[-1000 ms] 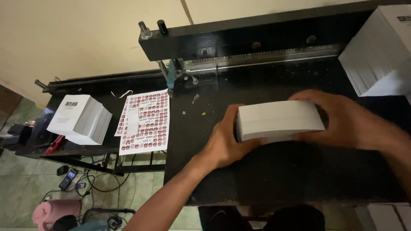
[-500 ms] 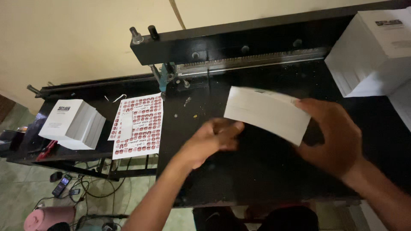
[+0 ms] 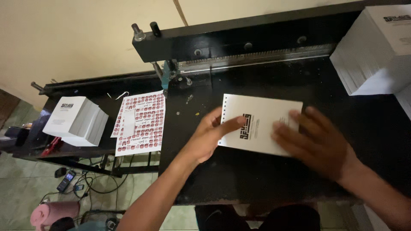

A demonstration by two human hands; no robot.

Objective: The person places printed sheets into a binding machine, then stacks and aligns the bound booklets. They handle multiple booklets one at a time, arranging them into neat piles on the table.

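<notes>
Lying flat between both hands, the paper stack [image 3: 260,124] is pressed by open left hand [image 3: 208,137] and right hand [image 3: 314,143].

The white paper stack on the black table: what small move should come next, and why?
Probably square it: the white paper stack lies flat but skewed to the cutter bar, with the left hand and right hand resting on its ends.

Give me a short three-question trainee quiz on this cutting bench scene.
1. True or false: both hands rest on the white punched booklet.
2. Which hand is on the booklet's punched edge: A left hand, B right hand?
3. What lies just left of the black table?

Key: 1 true. 2 A. 3 A sheet of red stickers, with a stack of white booklets beyond it.
</notes>
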